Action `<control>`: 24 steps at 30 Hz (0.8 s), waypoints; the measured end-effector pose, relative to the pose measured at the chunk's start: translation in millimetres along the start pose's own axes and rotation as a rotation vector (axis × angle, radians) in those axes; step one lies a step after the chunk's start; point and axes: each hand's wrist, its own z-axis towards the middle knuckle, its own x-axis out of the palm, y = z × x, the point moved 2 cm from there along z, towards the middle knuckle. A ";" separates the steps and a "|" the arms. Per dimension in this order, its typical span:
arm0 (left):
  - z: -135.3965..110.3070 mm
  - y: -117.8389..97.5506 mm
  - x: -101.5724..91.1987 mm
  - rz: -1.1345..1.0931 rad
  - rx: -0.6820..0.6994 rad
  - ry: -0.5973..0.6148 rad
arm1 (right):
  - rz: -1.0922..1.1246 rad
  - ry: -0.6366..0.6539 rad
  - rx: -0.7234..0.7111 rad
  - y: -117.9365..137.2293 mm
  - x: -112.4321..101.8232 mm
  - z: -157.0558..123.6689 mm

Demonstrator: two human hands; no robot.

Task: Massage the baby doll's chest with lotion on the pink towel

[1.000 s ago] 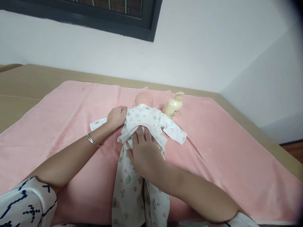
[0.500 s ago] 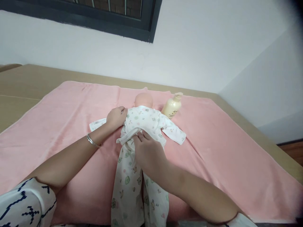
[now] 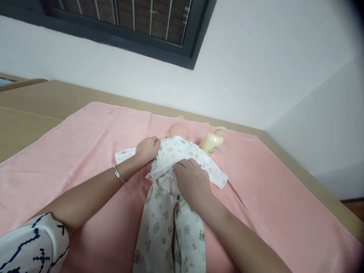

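Note:
A bald baby doll [image 3: 178,131] lies on a pink cloth, dressed in a white printed long-sleeved shirt [image 3: 178,149] and matching trousers [image 3: 155,223]. At the doll's left-hand side in view, just below the shoulder, my left hand [image 3: 148,149] is closed around its side; the fingertips are hidden. My right hand [image 3: 195,182] has its fingers curled over the shirt's lower hem at the waist, gripping the fabric. The hem is bunched up above the trousers. Both shirt sleeves stretch outward, flat on the cloth.
A pale yellow pump bottle [image 3: 211,142] leans beside the doll's head on the right. The pink cloth [image 3: 270,197] covers a wooden surface [image 3: 71,93] that meets a white wall, below a dark-framed barred window [image 3: 182,57].
My right hand has moved up and rightward along the shirt hem, drawing the fabric with it. My left hand stays at the doll's side. The camera view has shifted slightly.

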 end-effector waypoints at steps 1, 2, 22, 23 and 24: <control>-0.1 -0.2 -0.4 -0.012 -0.010 -0.001 | 0.022 -0.003 0.005 -0.9 -1.6 0.3; -0.4 -0.4 -0.8 -0.028 -0.024 -0.001 | 0.051 -0.006 0.017 -1.9 -3.7 0.4; 14.2 17.2 7.6 -0.483 -0.176 -0.100 | 0.149 0.087 -0.010 -8.4 -19.0 0.8; 15.2 18.2 7.9 -0.499 -0.185 -0.113 | 0.178 0.080 -0.007 -10.0 -21.1 1.0; 16.1 19.2 8.1 -0.515 -0.198 -0.129 | 0.208 0.071 0.000 -11.8 -23.3 1.4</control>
